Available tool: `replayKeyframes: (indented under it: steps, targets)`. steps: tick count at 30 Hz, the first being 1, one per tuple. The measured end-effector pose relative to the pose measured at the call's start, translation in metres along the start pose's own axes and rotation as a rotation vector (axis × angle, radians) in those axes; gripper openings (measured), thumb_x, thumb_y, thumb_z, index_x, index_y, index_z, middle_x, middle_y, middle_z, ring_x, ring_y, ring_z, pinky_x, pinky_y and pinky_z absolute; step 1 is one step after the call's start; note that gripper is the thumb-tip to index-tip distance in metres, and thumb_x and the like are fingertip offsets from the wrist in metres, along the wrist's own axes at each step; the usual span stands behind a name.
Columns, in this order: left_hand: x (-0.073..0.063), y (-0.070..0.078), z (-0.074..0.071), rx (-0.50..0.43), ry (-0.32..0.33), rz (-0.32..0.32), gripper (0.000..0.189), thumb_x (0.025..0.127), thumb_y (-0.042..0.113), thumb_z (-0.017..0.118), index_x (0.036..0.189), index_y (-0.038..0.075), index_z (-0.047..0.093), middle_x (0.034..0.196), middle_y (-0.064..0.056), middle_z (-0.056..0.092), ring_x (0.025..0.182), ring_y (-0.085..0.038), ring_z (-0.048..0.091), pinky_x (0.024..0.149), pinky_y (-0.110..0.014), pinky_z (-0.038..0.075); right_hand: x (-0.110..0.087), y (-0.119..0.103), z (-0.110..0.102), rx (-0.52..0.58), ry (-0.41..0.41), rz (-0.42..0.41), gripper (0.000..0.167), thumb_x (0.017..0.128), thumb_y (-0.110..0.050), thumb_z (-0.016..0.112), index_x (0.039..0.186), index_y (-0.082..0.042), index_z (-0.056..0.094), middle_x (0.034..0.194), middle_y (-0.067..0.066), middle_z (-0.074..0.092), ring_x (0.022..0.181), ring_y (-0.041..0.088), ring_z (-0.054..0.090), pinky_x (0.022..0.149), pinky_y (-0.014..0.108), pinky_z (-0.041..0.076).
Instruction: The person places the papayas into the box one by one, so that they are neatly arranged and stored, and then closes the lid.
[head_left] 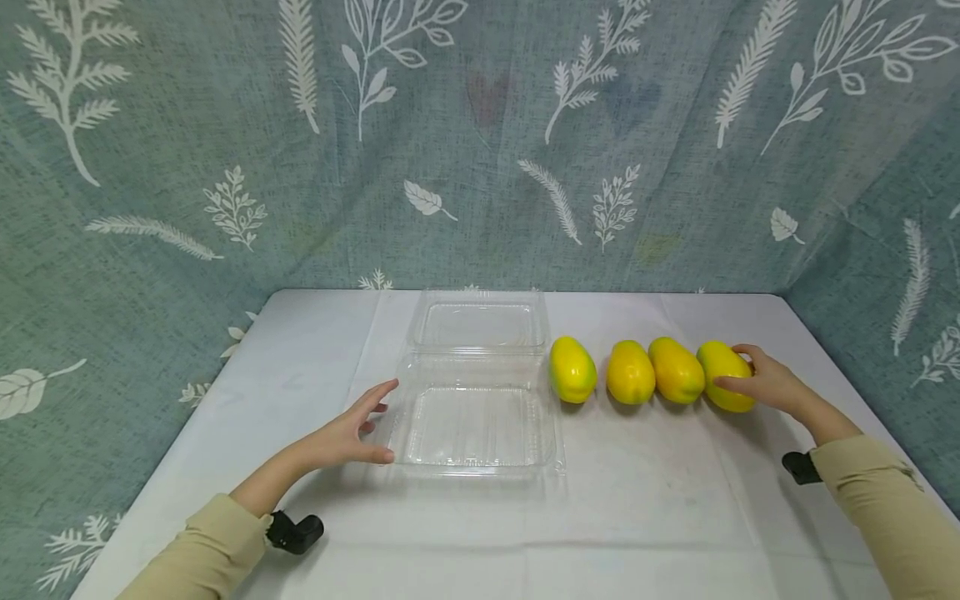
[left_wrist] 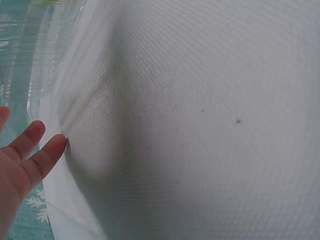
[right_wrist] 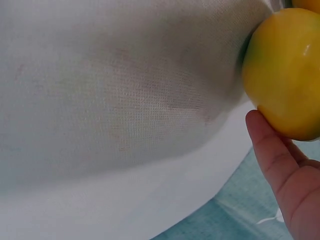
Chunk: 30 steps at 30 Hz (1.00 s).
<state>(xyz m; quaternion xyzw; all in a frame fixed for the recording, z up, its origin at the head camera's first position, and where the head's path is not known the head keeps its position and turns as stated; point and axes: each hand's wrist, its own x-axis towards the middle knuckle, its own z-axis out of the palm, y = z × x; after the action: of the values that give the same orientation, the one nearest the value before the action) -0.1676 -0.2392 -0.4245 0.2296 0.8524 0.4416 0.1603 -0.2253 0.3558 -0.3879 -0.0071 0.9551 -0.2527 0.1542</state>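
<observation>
My right hand (head_left: 774, 385) grips a yellow mango (head_left: 722, 375) at the right end of a row of mangoes. In the right wrist view, the thumb (right_wrist: 272, 155) lies against the side of that mango (right_wrist: 287, 75); the other fingers are mostly hidden. A clear plastic clamshell box (head_left: 480, 425) lies opened on the table, its lid (head_left: 480, 325) folded back toward the wall. Just left of the box's base is my left hand (head_left: 351, 435), fingers and thumb spread, holding nothing. The left wrist view shows those spread fingers (left_wrist: 47, 157) close to the clear plastic.
Three more mangoes, a left one (head_left: 573, 371), a middle one (head_left: 630, 372) and a right one (head_left: 677, 371), sit between the box and my right hand. A white cloth (head_left: 637, 508) covers the table. Leaf-patterned green-blue fabric (head_left: 480, 200) hangs behind and at the sides.
</observation>
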Motion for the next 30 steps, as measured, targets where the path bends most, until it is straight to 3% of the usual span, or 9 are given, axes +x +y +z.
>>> replayKeyframes:
  steps: [5,13,22,30]
  targets:
    - [0.001,-0.001,0.000,0.006,0.004,0.008,0.100,0.075,0.017,0.075,0.147,0.006,0.006,0.150,-0.019,0.004,0.129,-0.045,0.023,0.099,-0.060,0.030,-0.001,0.001,-0.001,0.022,-0.040,0.030,0.093,0.087,-0.051,0.052,0.138,0.013,0.007,0.129,0.044,0.024,0.111,0.052,0.035,0.088,0.063,0.035]
    - [0.001,-0.001,0.000,0.009,0.008,0.012,0.100,0.074,0.018,0.075,0.147,0.006,0.006,0.150,-0.019,0.004,0.129,-0.045,0.023,0.099,-0.060,0.030,0.000,-0.003,-0.007,-0.046,0.011,-0.052,0.085,0.087,-0.044,0.054,0.135,0.015,0.016,0.123,0.043,0.033,0.102,0.049,0.043,0.081,0.058,0.042]
    - [0.001,-0.003,0.001,0.019,0.016,0.009,0.101,0.074,0.018,0.075,0.147,0.006,0.006,0.150,-0.019,0.005,0.129,-0.044,0.024,0.099,-0.059,0.030,-0.001,-0.010,-0.020,0.005,0.003,-0.029,0.088,0.088,-0.047,0.051,0.138,0.012,0.009,0.127,0.042,0.029,0.105,0.048,0.042,0.082,0.057,0.043]
    - [0.000,-0.002,0.001,0.000,0.015,0.009,0.101,0.074,0.017,0.075,0.147,0.007,0.006,0.151,-0.018,0.004,0.130,-0.044,0.022,0.099,-0.060,0.029,-0.002,-0.017,-0.031,0.010,0.035,-0.069,0.089,0.089,-0.046,0.052,0.140,0.012,0.006,0.127,0.040,0.029,0.104,0.047,0.041,0.082,0.057,0.042]
